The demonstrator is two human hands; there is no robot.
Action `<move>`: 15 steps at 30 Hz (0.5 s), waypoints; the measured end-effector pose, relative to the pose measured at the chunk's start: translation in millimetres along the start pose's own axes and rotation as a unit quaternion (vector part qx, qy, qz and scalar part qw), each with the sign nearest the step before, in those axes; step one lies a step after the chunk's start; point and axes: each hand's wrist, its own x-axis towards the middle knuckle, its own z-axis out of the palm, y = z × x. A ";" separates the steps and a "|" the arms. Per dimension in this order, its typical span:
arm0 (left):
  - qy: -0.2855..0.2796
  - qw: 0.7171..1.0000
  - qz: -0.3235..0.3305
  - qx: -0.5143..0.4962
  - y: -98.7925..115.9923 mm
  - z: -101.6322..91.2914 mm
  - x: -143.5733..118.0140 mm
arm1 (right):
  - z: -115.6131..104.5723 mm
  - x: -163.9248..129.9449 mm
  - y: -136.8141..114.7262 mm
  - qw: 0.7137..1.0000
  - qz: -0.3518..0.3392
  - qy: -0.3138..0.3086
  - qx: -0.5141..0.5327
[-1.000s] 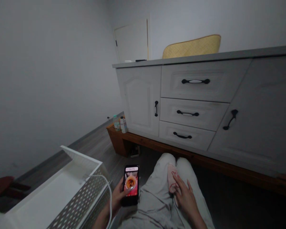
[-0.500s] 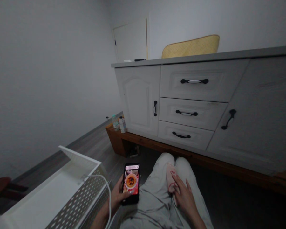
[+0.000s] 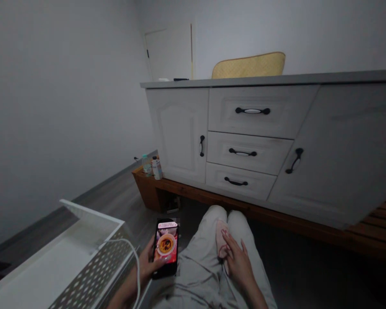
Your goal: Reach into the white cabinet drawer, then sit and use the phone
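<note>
A smartphone (image 3: 166, 249) with a lit screen is in my left hand (image 3: 149, 262), whose thumb lies over the lower part of the display. The screen shows a picture of a round bowl of orange food. My right hand (image 3: 238, 262) lies on my lap with its fingers stretched out over a pale pink piece (image 3: 221, 231) with red marks on it. Whether that piece is a loose cloth or part of the light trousers (image 3: 202, 274), I cannot tell. A white cable (image 3: 135, 253) passes over my left wrist.
A white perforated rack (image 3: 93, 257) stands close on my left. Ahead is a white cabinet (image 3: 176, 124) with black-handled drawers, set on a wooden base (image 3: 193, 193). Two bottles (image 3: 152, 167) stand at that base's left end. A woven yellow panel (image 3: 249, 66) shows behind the countertop.
The view has turned slightly to the right, so most things sit further left in it. Both hands keep their places, the phone still held and the right hand still on the lap.
</note>
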 end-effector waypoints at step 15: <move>0.127 0.991 -0.029 0.017 8.7 -2.4 3.4 | -0.9 -0.6 -2.4 0.999 0.005 0.021 0.036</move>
